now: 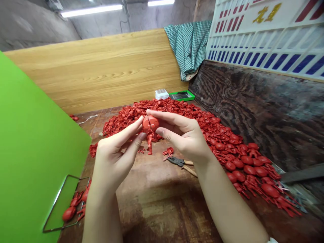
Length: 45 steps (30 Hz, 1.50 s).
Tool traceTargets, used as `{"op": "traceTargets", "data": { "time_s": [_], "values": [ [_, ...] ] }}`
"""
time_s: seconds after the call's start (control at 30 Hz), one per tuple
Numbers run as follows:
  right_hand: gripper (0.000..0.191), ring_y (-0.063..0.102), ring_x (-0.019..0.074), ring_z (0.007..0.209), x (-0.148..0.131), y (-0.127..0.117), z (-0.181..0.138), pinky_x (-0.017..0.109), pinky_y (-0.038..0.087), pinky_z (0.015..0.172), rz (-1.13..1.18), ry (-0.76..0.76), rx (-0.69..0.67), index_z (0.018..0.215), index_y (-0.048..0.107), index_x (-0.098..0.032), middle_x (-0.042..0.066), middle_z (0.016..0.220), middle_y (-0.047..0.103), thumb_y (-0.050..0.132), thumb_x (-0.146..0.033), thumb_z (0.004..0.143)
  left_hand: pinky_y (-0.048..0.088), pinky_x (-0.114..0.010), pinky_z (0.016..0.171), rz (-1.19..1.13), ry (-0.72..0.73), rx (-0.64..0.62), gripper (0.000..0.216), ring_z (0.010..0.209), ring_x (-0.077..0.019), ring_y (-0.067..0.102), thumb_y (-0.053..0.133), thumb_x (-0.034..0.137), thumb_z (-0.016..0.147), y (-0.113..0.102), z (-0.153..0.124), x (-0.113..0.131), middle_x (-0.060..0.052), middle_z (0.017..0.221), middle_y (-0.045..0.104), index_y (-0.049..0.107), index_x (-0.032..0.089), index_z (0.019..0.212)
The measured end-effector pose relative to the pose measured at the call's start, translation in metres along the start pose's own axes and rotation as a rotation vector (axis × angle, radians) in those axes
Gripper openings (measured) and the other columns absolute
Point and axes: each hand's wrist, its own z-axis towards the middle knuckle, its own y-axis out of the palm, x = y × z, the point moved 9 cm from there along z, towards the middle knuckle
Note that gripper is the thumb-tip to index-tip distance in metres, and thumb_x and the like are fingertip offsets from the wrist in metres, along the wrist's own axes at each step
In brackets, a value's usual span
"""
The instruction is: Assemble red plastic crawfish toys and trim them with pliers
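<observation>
Both hands hold a red plastic toy figure (150,124) above the workbench, its round head or torso part pinched between their fingertips and a thin seam visible across it. Its small legs hang below, near the bench. My left hand (113,158) grips from the lower left with thumb and forefinger, and my right hand (183,136) presses from the right. Behind and around the hands spreads a large heap of similar red plastic parts (217,141). Small side cutters with wooden handles (177,162) lie just below my right hand, beside a few loose red pieces (168,151).
A green board (32,135) slants up along the left, and a thin metal-framed panel (64,202) with red parts lies at its lower edge. A wooden board (93,71) stands behind the bench, with a green tray (182,96) and a checked cloth (188,47) nearby.
</observation>
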Motion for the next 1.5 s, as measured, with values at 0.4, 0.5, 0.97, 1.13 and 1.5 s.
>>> {"op": "traceTargets", "data": {
  "time_s": [0.4, 0.5, 0.97, 1.13, 1.5],
  "values": [
    [0.04, 0.071, 0.0256, 0.131, -0.002, -0.0015, 0.0003, 0.047, 0.052, 0.122, -0.027, -0.015, 0.006, 0.133, 0.075, -0.03, 0.002, 0.139, 0.075, 0.081, -0.03, 0.093, 0.066, -0.036, 0.104, 0.005, 0.021, 0.019, 0.043, 0.113, -0.0233, 0.08, 0.077, 0.022, 0.095, 0.0011, 0.0008, 0.0016, 0.004, 0.132, 0.078, 0.073, 0.037, 0.135],
    [0.04, 0.071, 0.0256, 0.131, -0.0032, -0.0005, 0.0005, 0.047, 0.052, 0.122, -0.029, -0.019, 0.005, 0.133, 0.075, -0.03, 0.002, 0.139, 0.076, 0.081, -0.031, 0.094, 0.067, -0.034, 0.102, 0.018, 0.02, 0.024, 0.042, 0.11, -0.0218, 0.081, 0.078, 0.023, 0.095, 0.0008, 0.0014, 0.0015, 0.005, 0.131, 0.079, 0.073, 0.037, 0.135],
    [0.042, 0.07, 0.0256, 0.132, -0.0001, -0.0011, -0.0004, 0.046, 0.055, 0.12, -0.06, 0.02, 0.017, 0.135, 0.073, -0.03, 0.003, 0.142, 0.074, 0.08, -0.034, 0.094, 0.069, -0.037, 0.096, 0.031, -0.025, 0.02, 0.042, 0.105, -0.0239, 0.082, 0.077, 0.027, 0.095, 0.0012, 0.0009, 0.0005, -0.001, 0.129, 0.08, 0.073, 0.031, 0.137],
    [0.039, 0.071, 0.025, 0.129, -0.0006, 0.0017, 0.0001, 0.045, 0.057, 0.117, -0.025, 0.016, 0.016, 0.132, 0.074, -0.028, 0.004, 0.139, 0.076, 0.08, -0.032, 0.094, 0.069, -0.031, 0.091, -0.095, -0.064, 0.022, 0.037, 0.112, -0.0244, 0.08, 0.075, 0.027, 0.097, 0.0046, 0.0023, 0.0029, -0.008, 0.133, 0.079, 0.073, 0.025, 0.134],
    [0.04, 0.068, 0.0261, 0.134, -0.0036, 0.0013, -0.0012, 0.047, 0.052, 0.122, -0.049, -0.002, 0.023, 0.133, 0.074, -0.03, 0.004, 0.144, 0.073, 0.08, -0.033, 0.094, 0.068, -0.032, 0.098, -0.062, -0.032, 0.014, 0.037, 0.116, -0.0231, 0.079, 0.074, 0.024, 0.098, 0.0016, 0.0013, 0.0062, -0.003, 0.131, 0.08, 0.073, 0.028, 0.135]
  ]
}}
